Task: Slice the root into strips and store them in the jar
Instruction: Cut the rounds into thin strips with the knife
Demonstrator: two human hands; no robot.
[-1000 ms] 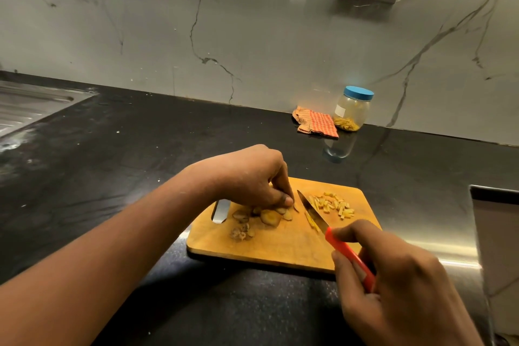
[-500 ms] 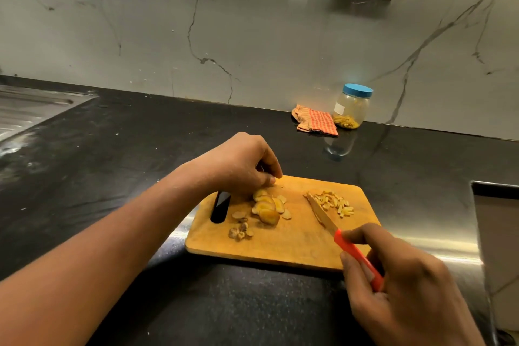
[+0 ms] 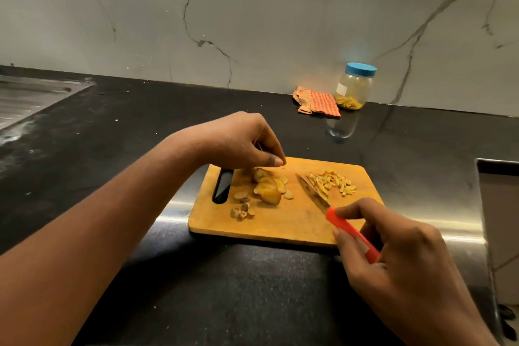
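A second ago the left hand (image 3: 241, 140) was pressing a piece down mid-board beside the blade. Now it has lifted toward the far edge of the rectangular wooden cutting board (image 3: 280, 227), its fingers (image 3: 276, 161) curled with thumb and forefinger tips pinched together; no piece shows plainly between them. The right hand (image 3: 398, 261) stays clenched around the red-handled kitchen knife (image 3: 351, 236), whose blade has slid toward the board's right side and now lies against the heap of pale yellow root strips (image 3: 337, 182). That suggests one slice is finished and its strips have joined the heap. The flat yellow root slices (image 3: 269, 189) wait left of the board's centre, with brown trimmed scraps (image 3: 241, 212) nearer its handle slot. The clear plastic jar with a blue lid (image 3: 355, 87) stands well beyond the board's far right corner on the black stone table (image 3: 140, 135), beside an orange checked cloth (image 3: 317, 102). It is closed, with some strips inside. Its small white label shows no readable writing.
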